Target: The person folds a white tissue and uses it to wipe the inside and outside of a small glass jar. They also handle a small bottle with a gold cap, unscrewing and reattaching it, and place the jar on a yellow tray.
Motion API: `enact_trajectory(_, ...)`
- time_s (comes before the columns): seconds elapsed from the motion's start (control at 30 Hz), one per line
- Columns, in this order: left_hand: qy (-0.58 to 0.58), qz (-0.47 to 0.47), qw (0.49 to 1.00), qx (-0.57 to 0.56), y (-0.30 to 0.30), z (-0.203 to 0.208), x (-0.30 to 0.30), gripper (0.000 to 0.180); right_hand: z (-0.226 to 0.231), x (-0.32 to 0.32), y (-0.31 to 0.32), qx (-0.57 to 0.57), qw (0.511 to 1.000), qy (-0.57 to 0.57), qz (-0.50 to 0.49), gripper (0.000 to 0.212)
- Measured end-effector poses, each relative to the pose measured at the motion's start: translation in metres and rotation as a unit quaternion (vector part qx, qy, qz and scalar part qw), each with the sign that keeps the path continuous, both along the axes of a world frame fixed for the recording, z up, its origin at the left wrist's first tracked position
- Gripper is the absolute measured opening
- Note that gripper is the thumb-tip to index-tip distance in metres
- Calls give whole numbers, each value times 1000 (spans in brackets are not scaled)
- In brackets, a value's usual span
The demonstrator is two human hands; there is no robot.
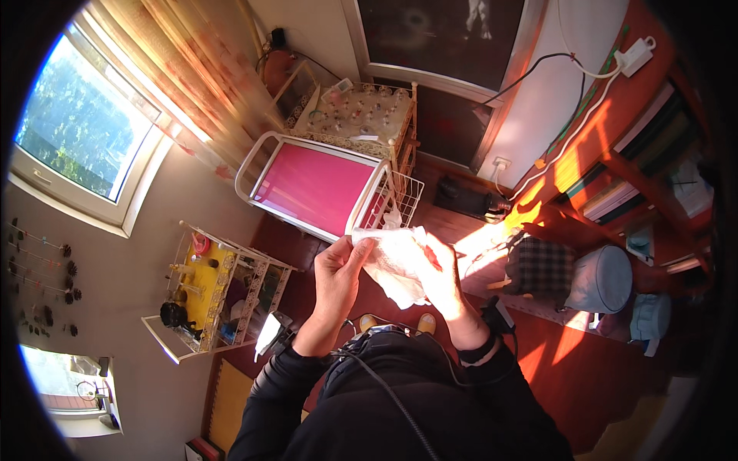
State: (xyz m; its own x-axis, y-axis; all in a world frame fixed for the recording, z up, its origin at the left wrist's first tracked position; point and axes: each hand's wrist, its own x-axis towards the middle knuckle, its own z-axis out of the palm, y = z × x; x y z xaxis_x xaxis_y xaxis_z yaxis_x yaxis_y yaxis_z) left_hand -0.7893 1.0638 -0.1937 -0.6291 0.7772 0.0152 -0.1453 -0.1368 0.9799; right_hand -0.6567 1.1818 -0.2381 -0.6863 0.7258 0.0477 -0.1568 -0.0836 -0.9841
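Observation:
A thin white cloth (pixel 398 269), perhaps a wipe or tissue, is stretched between my two hands in front of my body. My left hand (pixel 338 273) pinches its upper left corner between thumb and fingers. At its right side, my right hand (pixel 440 280) is closed on the edge; bright sunlight washes out detail there, and some fingers are behind the cloth. Just beyond the cloth stands a white-framed cart with a pink top (pixel 314 187). A wire basket (pixel 405 198) hangs at the cart's right end, with something white near it.
A patterned stand (pixel 361 115) bearing many small items is behind the cart. To the left is a rack with a yellow shelf (pixel 201 284). A bookcase (pixel 615 173), a light blue round container (pixel 603 278) and a cable (pixel 565 146) line the right side.

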Motion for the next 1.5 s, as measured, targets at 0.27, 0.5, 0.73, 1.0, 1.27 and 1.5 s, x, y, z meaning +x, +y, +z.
enact_trajectory(0.27,58,87,993,58,4,-10,9,16,-28,-23,-8,-191,981,33,-3,29)
enact_trajectory(0.5,-15,134,983,125,10,-20,-12,15,-1,-11,-20,-233,969,81,31,31)
enact_trajectory(0.73,46,88,992,74,1,16,-13,14,25,-9,10,-315,938,146,6,17)
enact_trajectory(1.0,150,-57,984,72,-9,45,-11,97,67,8,16,-53,979,186,71,52)
enact_trajectory(1.27,375,-57,913,-146,-2,67,-11,27,84,21,23,366,930,-25,-8,18)
enact_trajectory(1.5,343,-91,927,-123,-7,73,-14,17,80,38,36,66,983,69,158,15)
